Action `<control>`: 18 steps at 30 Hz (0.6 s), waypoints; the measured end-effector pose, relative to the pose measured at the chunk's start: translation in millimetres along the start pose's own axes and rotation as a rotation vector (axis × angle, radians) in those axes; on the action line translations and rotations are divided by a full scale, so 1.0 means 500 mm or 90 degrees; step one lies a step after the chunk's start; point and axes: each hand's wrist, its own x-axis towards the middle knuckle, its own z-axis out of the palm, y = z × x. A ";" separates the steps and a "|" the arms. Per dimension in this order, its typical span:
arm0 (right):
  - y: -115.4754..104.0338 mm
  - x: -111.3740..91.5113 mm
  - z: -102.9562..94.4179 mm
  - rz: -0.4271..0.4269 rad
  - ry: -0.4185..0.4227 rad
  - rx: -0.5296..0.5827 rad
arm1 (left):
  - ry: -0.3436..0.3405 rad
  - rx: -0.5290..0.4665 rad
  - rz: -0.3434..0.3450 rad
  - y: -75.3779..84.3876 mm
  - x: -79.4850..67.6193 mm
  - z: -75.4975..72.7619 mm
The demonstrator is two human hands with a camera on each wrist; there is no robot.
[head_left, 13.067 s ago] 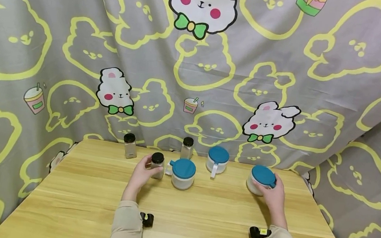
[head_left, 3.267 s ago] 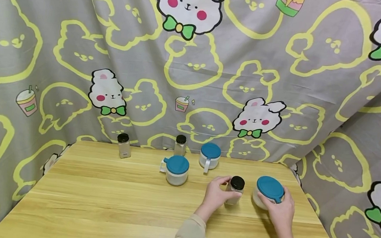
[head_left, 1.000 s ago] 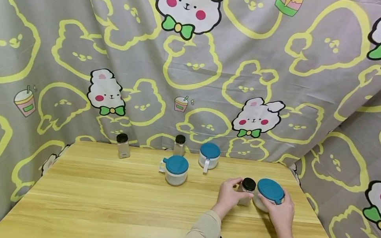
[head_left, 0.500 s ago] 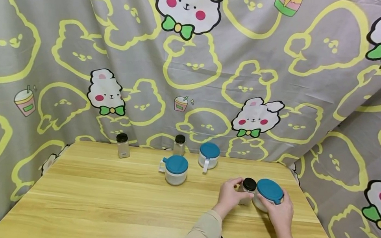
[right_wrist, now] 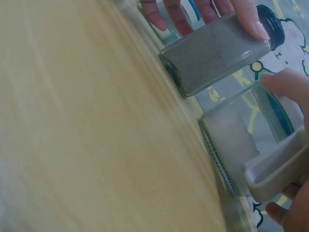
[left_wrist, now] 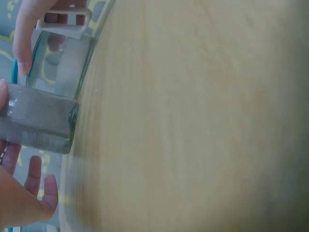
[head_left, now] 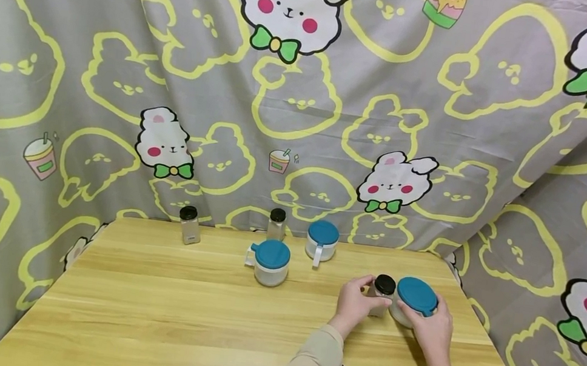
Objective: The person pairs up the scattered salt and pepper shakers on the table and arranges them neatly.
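My left hand (head_left: 352, 304) pinches a square glass spice jar (right_wrist: 212, 55) between thumb and fingers. It has a black screw lid (head_left: 385, 284) and is mostly filled with grey powder. Just to its right, my right hand (head_left: 432, 329) grips a clear glass seasoning pot (right_wrist: 229, 133) with a blue lid (head_left: 417, 294) and a white handle (right_wrist: 275, 166). White grains fill part of this pot. Both containers stand upright side by side at the right of the table, almost meeting in the head view. Palm and fingers hide part of each.
Two more blue-lidded pots, a nearer one (head_left: 271, 263) and a farther one (head_left: 322, 240), stand mid-table and at the back. Two black-lidded spice jars, one at left (head_left: 190, 225) and one at centre (head_left: 277, 225), stand by the patterned curtain (head_left: 301, 117) behind the wooden table (head_left: 156, 313).
Over the longer span, my left hand has carried the spice jar from left of centre to beside the right pot, which has come slightly nearer. During the last second both hands hold almost still.
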 end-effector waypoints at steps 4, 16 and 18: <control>0.001 0.001 0.001 0.006 -0.002 -0.004 | -0.002 -0.002 -0.005 -0.001 0.001 0.001; -0.003 0.000 -0.001 0.005 0.004 -0.032 | 0.004 -0.002 -0.016 0.001 0.002 0.003; -0.003 0.000 -0.002 0.007 0.002 -0.034 | 0.005 -0.003 -0.016 0.002 0.001 0.003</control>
